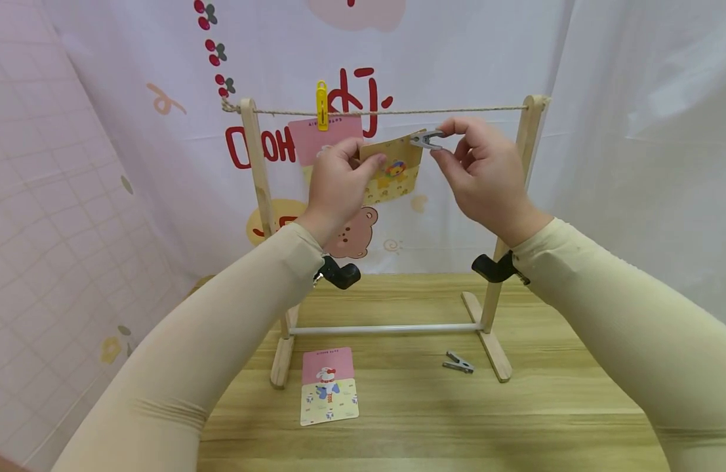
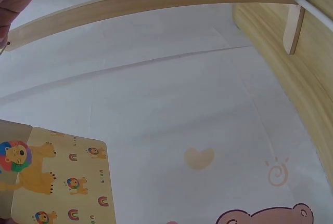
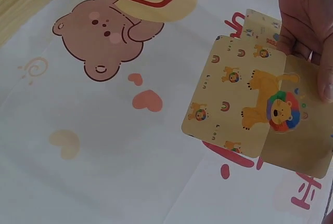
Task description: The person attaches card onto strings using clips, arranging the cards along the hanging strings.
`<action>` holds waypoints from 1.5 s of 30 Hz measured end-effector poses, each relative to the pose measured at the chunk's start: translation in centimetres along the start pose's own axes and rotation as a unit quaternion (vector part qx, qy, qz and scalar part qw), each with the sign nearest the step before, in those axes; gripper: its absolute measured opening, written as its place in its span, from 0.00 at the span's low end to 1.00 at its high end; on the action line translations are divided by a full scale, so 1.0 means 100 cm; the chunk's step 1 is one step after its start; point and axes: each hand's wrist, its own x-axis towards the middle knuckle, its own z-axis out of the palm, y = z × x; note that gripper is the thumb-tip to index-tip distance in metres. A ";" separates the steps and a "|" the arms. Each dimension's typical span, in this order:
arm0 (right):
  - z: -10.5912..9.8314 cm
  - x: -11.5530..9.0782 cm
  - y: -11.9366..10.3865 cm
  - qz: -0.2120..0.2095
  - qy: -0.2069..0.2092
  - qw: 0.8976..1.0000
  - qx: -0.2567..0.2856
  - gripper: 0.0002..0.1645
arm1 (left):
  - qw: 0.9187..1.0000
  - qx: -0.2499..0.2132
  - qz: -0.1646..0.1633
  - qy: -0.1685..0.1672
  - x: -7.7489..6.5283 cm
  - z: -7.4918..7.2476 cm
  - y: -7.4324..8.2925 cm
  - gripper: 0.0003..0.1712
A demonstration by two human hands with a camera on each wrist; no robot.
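Pinching, left hand (image 1: pixel 339 180): thumb and fingers clamped on the upper left part of a flat rectangular card with rounded corners, tan above, pale yellow below, printed with a rainbow-maned lion (image 1: pixel 396 185). Card tilted, held between the posts, just below the twine.

Right hand (image 1: pixel 486 164): thumb and forefinger clamped on the handles of a silver-grey spring clip (image 1: pixel 427 139), its nose at the card's upper right corner; whether it bites the card cannot be told.

Rack: two smooth, pale wooden posts (image 1: pixel 258 164) on flat wooden feet, joined low down by a slim white rod (image 1: pixel 386 329). Coarse, straw-coloured twine (image 1: pixel 457 110) strung between the tops.

On the twine: one glossy yellow clip (image 1: pixel 322 105), upright, with a pink-and-yellow card (image 1: pixel 303 139) hanging from it, partly behind the left hand.

Surface: wood-grain tabletop (image 1: pixel 410 426), yellowish. Lying flat: a second pink-and-yellow card (image 1: pixel 330 387), white animal figure in the middle, near the left foot; a second silver-grey clip (image 1: pixel 459 362), near the right foot.

Room: white fabric backdrop (image 1: pixel 469 39), lightly creased, printed with red characters, cherries and a pink bear.
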 end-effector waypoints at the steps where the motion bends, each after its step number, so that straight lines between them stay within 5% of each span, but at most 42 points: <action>1: 0.000 0.002 0.000 -0.001 0.002 1.000 -0.001 0.11 | 1.000 0.002 -0.001 0.002 0.001 0.000 0.001 0.10; 25: 0.002 0.036 -0.010 0.021 0.020 0.999 -0.037 0.08 | 0.999 0.015 -0.023 0.023 0.022 0.000 0.008 0.12; 45: 0.003 0.046 -0.011 0.034 -0.013 0.998 -0.057 0.07 | 0.999 0.019 -0.036 0.029 0.025 0.001 0.009 0.12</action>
